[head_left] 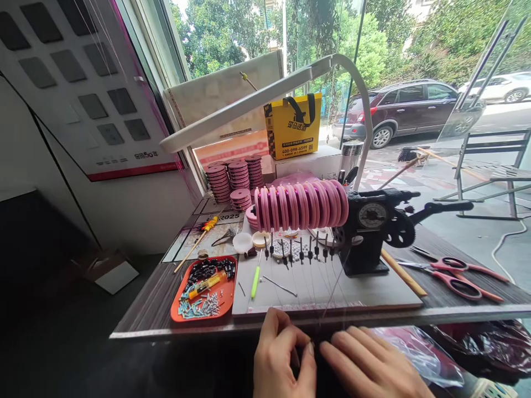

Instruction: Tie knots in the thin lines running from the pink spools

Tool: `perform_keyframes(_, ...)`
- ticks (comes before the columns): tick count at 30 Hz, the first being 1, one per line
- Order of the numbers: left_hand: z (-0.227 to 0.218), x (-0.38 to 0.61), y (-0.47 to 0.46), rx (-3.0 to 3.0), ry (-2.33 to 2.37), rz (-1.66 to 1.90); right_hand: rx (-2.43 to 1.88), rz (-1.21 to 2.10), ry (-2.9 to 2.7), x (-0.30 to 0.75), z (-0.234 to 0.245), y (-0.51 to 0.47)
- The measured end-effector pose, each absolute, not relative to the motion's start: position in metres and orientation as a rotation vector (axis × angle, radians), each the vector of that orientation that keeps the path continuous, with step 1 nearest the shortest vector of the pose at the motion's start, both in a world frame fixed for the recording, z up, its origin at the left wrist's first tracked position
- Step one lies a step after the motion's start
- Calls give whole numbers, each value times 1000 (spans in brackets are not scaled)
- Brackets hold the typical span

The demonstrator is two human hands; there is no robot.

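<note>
Just below the table's front edge, my left hand [286, 354] pinches a tiny dark piece between thumb and index finger. My right hand [373, 359] is close beside it, fingers curled together and pointing left; its thumb and whatever it grips are hidden. Thin, barely visible lines run down toward both hands. Ahead, a row of pink foam spools [301, 205] is mounted on a black hand-cranked winding machine [367, 226]. Several small black pieces [310, 255] hang on fine lines below the spools, over a white board [274, 301].
An orange tray [176, 309] holds black and pale-blue small parts. A green-handled hook tool [255, 283] and a metal rod [280, 286] lie on the board. Scissors [460, 282] are at right. Stacked pink spools [239, 177], a yellow bag [293, 127] and a white lamp arm [257, 105] stand behind.
</note>
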State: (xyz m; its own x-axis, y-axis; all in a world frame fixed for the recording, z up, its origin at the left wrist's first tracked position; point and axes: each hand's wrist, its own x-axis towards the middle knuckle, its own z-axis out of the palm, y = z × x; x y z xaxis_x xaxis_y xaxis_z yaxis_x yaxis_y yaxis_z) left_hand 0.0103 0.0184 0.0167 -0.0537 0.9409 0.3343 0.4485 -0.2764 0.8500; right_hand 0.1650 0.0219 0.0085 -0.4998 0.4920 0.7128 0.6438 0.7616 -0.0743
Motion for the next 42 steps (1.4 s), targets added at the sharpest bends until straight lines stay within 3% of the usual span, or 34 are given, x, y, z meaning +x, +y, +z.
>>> perform_keyframes(2, 18, 7, 22, 1611, 1395, 1259, -706, -246, -2307, 163, 31, 37)
perform_keyframes(9, 17, -1, 34, 1167, 1141, 1098, -579, 319, -2788, 152, 70, 85)
perform_keyframes(15, 2, 5, 27, 2195, 1453, 1707, -858, 481, -2652, 140, 71, 97)
perform_keyframes(19, 1, -2, 34, 2678, 1168, 1700, -899, 570, -2575, 137, 81, 102)
perform_keyframes(25, 15, -4, 32, 2044, 1301, 1334, -767, 401, -2409, 147, 88, 78)
perform_keyframes(31, 26, 0, 26, 1934, 1250, 1236, -670, 480, -2579, 151, 69, 56)
perform_keyframes(42, 43, 5, 53, 832, 990, 522, -390, -103, -2745, 181, 38, 44)
